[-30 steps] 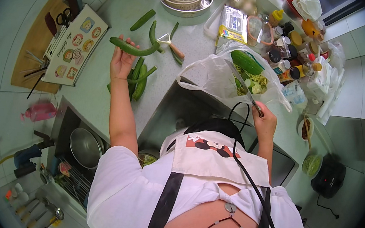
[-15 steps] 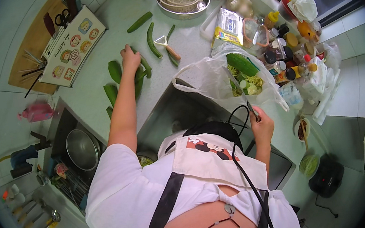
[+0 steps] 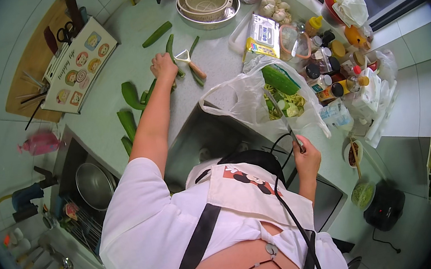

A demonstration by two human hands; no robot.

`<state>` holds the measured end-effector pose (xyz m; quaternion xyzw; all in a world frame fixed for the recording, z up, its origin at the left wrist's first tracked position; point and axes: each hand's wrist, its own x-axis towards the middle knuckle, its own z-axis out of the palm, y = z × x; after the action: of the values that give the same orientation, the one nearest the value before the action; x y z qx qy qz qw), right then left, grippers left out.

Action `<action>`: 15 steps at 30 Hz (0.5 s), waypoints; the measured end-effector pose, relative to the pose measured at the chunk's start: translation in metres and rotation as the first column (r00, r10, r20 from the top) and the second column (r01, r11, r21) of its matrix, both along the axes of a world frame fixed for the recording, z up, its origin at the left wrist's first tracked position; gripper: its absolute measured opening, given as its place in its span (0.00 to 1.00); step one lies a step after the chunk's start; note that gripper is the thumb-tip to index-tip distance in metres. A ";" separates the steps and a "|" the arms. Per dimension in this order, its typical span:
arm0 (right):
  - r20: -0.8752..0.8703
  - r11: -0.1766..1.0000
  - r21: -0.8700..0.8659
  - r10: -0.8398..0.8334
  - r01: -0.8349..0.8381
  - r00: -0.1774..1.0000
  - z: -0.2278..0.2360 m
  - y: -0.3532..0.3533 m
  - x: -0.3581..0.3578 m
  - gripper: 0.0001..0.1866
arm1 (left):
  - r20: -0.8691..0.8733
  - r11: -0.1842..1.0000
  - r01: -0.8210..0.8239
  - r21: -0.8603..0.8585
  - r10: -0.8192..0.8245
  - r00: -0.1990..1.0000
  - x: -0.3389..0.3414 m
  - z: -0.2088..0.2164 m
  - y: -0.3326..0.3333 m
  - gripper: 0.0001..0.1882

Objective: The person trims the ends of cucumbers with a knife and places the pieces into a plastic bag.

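Your left hand [image 3: 163,66] has its fingers bent downward; whether they grip anything is hidden from above. Just to their right, the slim green cucumber [image 3: 169,45] lies on the worktop [image 3: 216,53], its long axis running away from you, the far end showing past your knuckles. That hand is the nearer. Your right fingers wrap the handle of the knife [image 3: 283,117], well apart, its blade beside the plastic bag [image 3: 228,99].

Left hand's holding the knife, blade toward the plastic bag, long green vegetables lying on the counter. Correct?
Wrong hand: the head view shows the knife in the right hand. The blade does point toward the plastic bag, with long green vegetables lying on the counter.
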<state>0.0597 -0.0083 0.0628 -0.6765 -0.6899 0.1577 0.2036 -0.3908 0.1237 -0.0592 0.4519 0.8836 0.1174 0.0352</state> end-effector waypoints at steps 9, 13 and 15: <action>-0.001 1.000 -0.010 -0.007 0.007 1.000 0.002 0.003 -0.003 0.13 | 0.062 0.969 -0.152 -0.194 0.167 0.984 -0.012 -0.003 0.017 0.24; 0.007 1.000 -0.025 -0.010 0.010 1.000 0.003 0.005 -0.004 0.13 | 0.118 0.952 -0.200 -0.229 0.232 0.966 -0.014 0.007 0.021 0.26; 0.004 1.000 -0.028 -0.013 0.013 1.000 0.002 0.005 -0.003 0.13 | 0.137 0.949 -0.224 -0.222 0.258 0.956 -0.016 0.005 0.021 0.26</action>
<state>0.0565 -0.0036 0.0651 -0.6840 -0.6837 0.1649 0.1936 -0.4064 0.1450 -0.0542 0.3232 0.9337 0.0666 0.1393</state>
